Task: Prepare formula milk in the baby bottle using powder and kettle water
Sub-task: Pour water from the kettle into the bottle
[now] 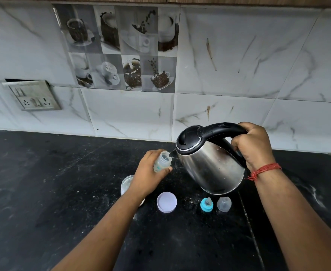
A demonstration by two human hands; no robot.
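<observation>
Baby bottle point(161, 161), uncapped and tilted, held above the black bench point(62, 192) in the left grip point(149, 173), fingers curled round its body; kettle point(209, 163) tipped leftward, spout at the bottle mouth, its black handle clenched in the right grip point(252, 145). Below the left grip, a white lid point(166, 202); further right, a blue-ringed teat point(206, 204) and clear cap point(224, 204); a jar point(126, 182) partly hidden beside the left wrist.

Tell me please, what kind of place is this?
Most likely a home kitchen: a black stone counter, a tiled wall with coffee-cup picture tiles, a wall socket plate, and a steel kettle in the right hand.
</observation>
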